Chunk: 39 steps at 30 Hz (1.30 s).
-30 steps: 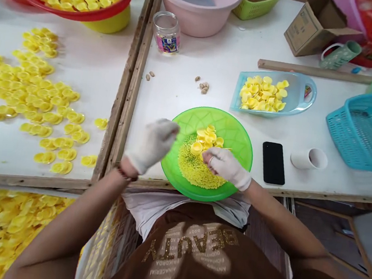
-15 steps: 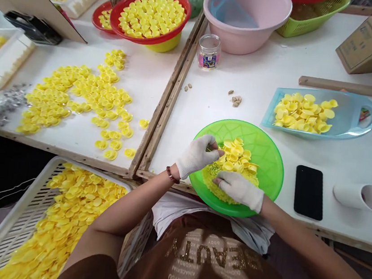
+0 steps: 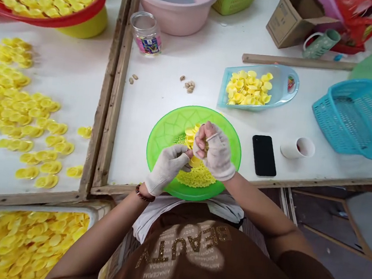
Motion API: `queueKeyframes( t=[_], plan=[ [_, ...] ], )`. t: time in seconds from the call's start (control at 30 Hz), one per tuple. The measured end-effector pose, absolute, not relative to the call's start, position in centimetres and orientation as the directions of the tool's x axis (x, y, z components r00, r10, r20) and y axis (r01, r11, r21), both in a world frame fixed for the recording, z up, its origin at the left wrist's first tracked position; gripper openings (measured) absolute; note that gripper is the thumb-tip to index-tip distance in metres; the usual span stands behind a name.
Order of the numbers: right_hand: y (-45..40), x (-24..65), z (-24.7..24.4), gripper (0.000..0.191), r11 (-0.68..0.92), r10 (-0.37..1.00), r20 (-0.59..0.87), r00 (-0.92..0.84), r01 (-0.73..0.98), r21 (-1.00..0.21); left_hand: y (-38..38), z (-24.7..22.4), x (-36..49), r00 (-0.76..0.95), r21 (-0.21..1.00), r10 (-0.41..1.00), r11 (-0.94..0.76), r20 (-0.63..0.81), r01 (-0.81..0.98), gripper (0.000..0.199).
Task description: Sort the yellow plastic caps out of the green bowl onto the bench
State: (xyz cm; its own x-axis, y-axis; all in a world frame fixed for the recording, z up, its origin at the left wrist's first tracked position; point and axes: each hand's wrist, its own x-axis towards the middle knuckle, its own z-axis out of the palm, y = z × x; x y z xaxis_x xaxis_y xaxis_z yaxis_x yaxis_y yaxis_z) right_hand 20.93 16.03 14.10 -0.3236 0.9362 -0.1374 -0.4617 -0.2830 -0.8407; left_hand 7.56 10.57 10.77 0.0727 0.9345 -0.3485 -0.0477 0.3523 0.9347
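My left hand (image 3: 170,164), in a white fingertip-less glove, is over the green plate (image 3: 163,132), thumb and forefinger pinched together; what lies between them is too small to make out. Close beside it is my right hand (image 3: 216,151), gloved the same way, raised with its fingers curled in; its contents, if any, are hidden. Under both hands, yellow plastic cups (image 3: 190,135) lie at the back of the plate, partly covered by my fingers. Many small yellow pieces (image 3: 198,178) are heaped in front, with small green ones (image 3: 179,138) at the left.
A blue scoop tray (image 3: 225,83) of yellow cups stands behind the plate. To the right are a black phone (image 3: 264,156), a white cup (image 3: 293,148) and a blue basket (image 3: 352,133). A jar (image 3: 147,37) and pink basin (image 3: 177,16) stand behind; a wooden strip (image 3: 99,115) divides the tables.
My view has swung to the right. My right hand has risen from the small pieces, its fingers now curled beside my left hand. My left hand stays over the plate.
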Motion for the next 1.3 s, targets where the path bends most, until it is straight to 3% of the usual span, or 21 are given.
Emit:
queueKeyframes(
  t=[0.1, 0.23, 0.47, 0.57, 0.63, 0.73, 0.8, 0.9, 1.07, 1.13, 1.3],
  plan=[
    [15.5, 20.5, 13.7, 0.047, -0.163, 0.959, -0.033, -0.283, -0.451, -0.878, 10.4, 11.1, 7.6, 0.064, 0.929, 0.931, 0.363, -0.359, -0.07, 0.03],
    [15.4, 20.4, 13.3, 0.045, -0.134, 0.961, 0.009, -0.276, -0.495, -0.858, 10.4, 11.0, 7.5, 0.048, 0.925, 0.928, 0.371, -0.368, -0.078, 0.032],
    [15.8, 21.9, 14.0, 0.05, -0.267, 0.95, -0.152, -0.274, -0.452, -0.851, 10.3, 11.3, 7.3, 0.022, 0.931, 0.932, 0.363, -0.362, -0.038, 0.035],
    [15.4, 24.0, 13.4, 0.046, -0.227, 0.934, -0.136, -0.329, -0.255, -0.94, 10.2, 11.4, 6.5, -0.023, 0.943, 0.943, 0.332, -0.331, 0.01, 0.031],
    [15.0, 25.5, 12.7, 0.042, -0.052, 0.902, -0.047, -0.429, 0.0, -0.999, 10.2, 11.2, 5.9, -0.073, 0.959, 0.963, 0.265, -0.258, 0.098, 0.027],
    [14.5, 26.7, 12.0, 0.029, 0.337, 0.835, 0.12, -0.537, 0.326, -0.884, 10.4, 10.9, 5.3, -0.137, 0.966, 0.978, 0.179, -0.155, 0.188, 0.022],
    [14.3, 26.6, 11.7, 0.016, 0.414, 0.834, 0.171, -0.525, 0.391, -0.822, 10.5, 10.9, 5.3, -0.125, 0.97, 0.974, 0.205, -0.189, 0.133, 0.024],
    [14.3, 25.7, 11.6, 0.02, 0.348, 0.836, 0.101, -0.54, 0.377, -0.858, 10.5, 11.2, 5.7, -0.041, 0.964, 0.965, 0.261, -0.259, 0.052, 0.028],
    [14.8, 25.0, 12.3, 0.002, 0.321, 0.76, 0.029, -0.65, 0.336, -0.885, 10.2, 11.7, 5.9, -0.004, 0.962, 0.971, 0.239, -0.241, 0.128, 0.028],
    [15.0, 25.3, 12.5, 0.008, 0.29, 0.765, 0.025, -0.643, 0.309, -0.906, 10.3, 11.7, 5.8, -0.012, 0.958, 0.966, 0.258, -0.259, 0.127, 0.03],
    [14.8, 26.3, 12.4, 0.015, 0.016, 0.819, -0.115, -0.562, 0.222, -0.975, 10.4, 11.9, 6.1, 0.002, 0.95, 0.951, 0.31, -0.31, 0.03, 0.031]
  ],
)
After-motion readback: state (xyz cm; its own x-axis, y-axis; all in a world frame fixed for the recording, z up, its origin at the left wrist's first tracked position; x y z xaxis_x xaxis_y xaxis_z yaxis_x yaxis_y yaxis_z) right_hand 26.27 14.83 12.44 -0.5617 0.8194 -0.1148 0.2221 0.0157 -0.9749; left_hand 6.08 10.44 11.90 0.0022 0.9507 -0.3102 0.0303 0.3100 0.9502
